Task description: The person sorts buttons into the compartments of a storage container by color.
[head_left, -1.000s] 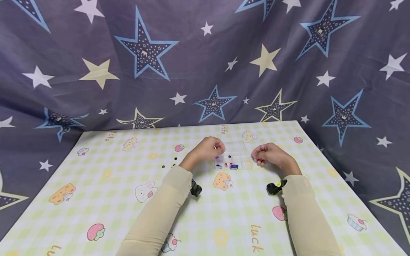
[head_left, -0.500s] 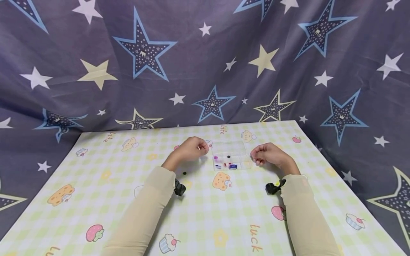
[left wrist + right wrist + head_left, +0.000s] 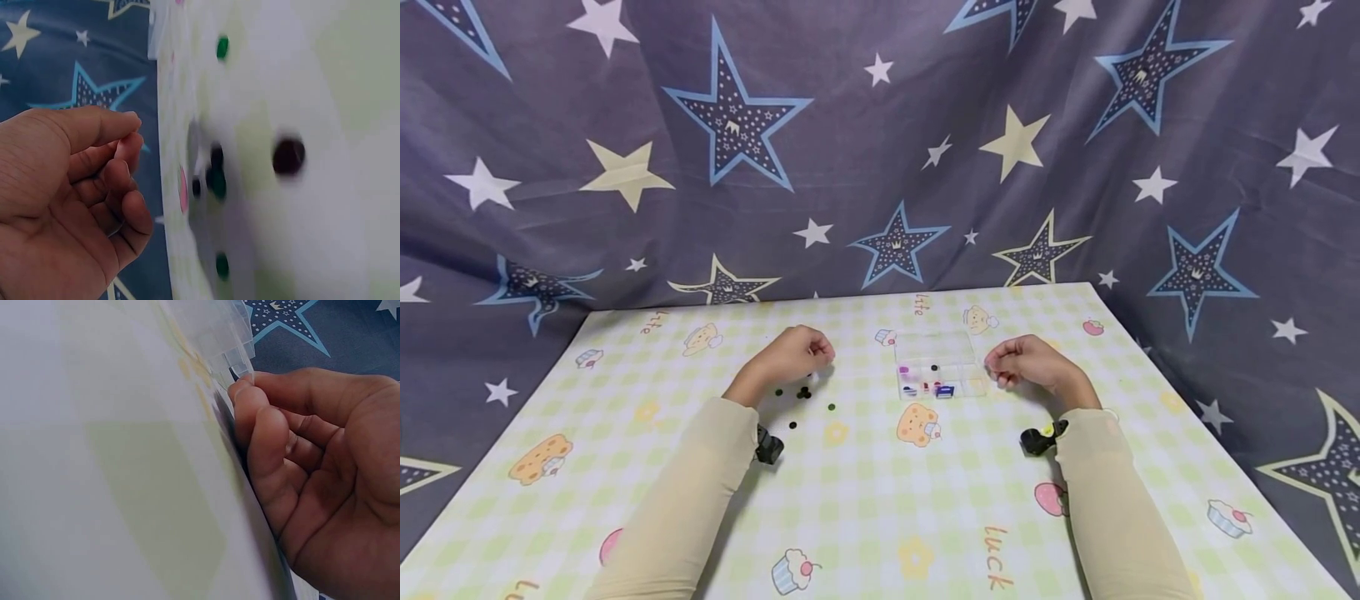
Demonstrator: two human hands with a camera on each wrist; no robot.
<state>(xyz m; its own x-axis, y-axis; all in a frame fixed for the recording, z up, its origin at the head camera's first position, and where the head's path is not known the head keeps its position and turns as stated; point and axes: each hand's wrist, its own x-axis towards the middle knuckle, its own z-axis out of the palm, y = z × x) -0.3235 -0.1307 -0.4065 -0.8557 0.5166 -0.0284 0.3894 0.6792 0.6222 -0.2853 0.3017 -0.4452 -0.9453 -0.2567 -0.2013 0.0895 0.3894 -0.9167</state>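
A clear plastic compartment box (image 3: pixel 958 377) lies on the table with its clear lid (image 3: pixel 934 346) raised at the back. In its compartments sit small pieces: a pink one (image 3: pixel 904 370), a black one (image 3: pixel 934 367) and a blue one (image 3: pixel 945 392). My right hand (image 3: pixel 1030 362) pinches the box's right edge between thumb and fingertips, as the right wrist view shows. To the left, my left hand (image 3: pixel 793 354) hovers with loosely bent fingers and nothing between them. Below it are scattered small round dark pieces (image 3: pixel 804 392), some of them green (image 3: pixel 222 265) in the left wrist view.
A checked cloth (image 3: pixel 865 500) with cartoon prints covers the table. Behind the table's far edge hangs a dark curtain (image 3: pixel 850 150) with stars. Black wrist cameras (image 3: pixel 769 446) sit on both forearms.
My left hand has moved from over the box leftward to above the scattered dark pieces. The pink piece in the box has come into view. The right hand stays at the box.
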